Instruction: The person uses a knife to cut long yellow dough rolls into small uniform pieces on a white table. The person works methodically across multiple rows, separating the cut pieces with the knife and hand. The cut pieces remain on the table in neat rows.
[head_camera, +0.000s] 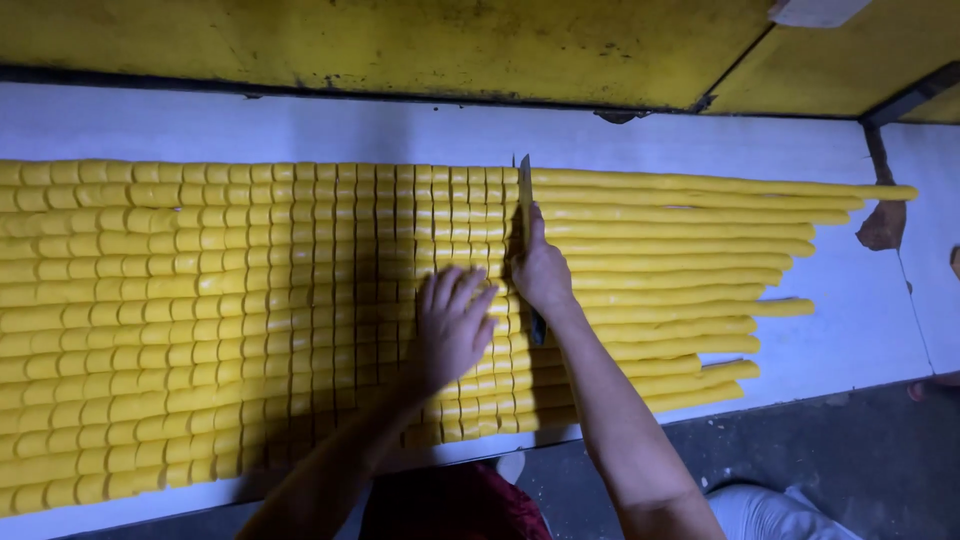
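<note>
Right then, the right hand gripped a long knife set across the yellow strips, while the left hand lay flat, released, on cut yellow pieces. Bare white desk remained right and far; the knife's handle was hidden.

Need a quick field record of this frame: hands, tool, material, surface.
left hand: flat, palm down on the cut yellow pieces
right hand: grip closed on a knife, forefinger along the blade's back
knife: blade lies across the rows, at the line between cut and uncut
uncut: long yellow strips, side by side, right of blade
surface: white table
</note>
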